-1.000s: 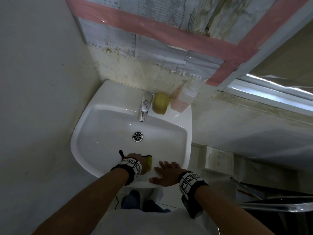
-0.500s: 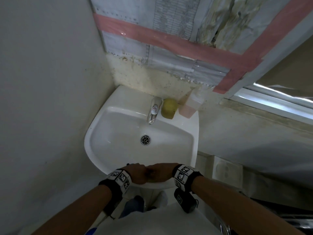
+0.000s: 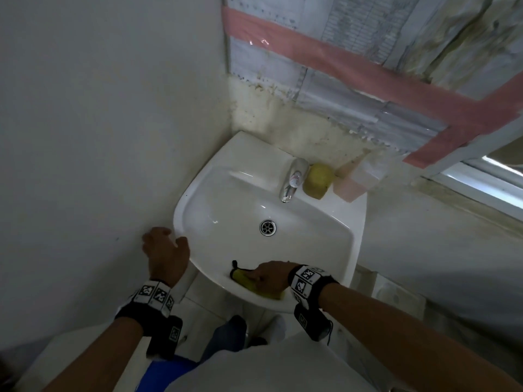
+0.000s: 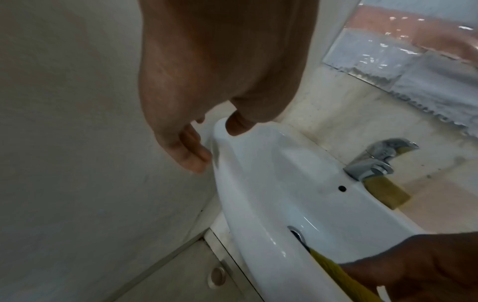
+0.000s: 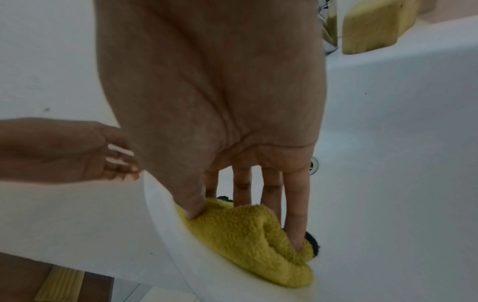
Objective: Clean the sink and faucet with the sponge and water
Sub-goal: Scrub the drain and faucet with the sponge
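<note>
A white sink [image 3: 195, 193] hangs in the wall corner, with a chrome faucet [image 3: 293, 179] on its back ledge and a drain [image 3: 268, 227] in the bowl. A fuzzy yellow cloth [image 3: 243, 277] lies bunched on the front rim. My right hand [image 3: 266, 275] arches over it and holds it. In the right wrist view the thumb and little finger dig into the cloth [image 5: 248, 245]. My left hand [image 3: 167, 250] is at the sink's left rim [image 4: 258, 204], holding nothing, its thumb [image 4: 238, 124] touching the top edge and its fingers [image 4: 191, 155] against the outside.
A yellow sponge block [image 3: 317, 181] and a pink soap bottle [image 3: 356, 179] stand on the back ledge right of the faucet. A plain wall [image 3: 99, 165] runs close along the sink's left side. A window frame [image 3: 481, 179] is at the right.
The cloth passed from my left hand to my right at the front rim. My left hand then moved away to the sink's left rim. The head view swung left.
</note>
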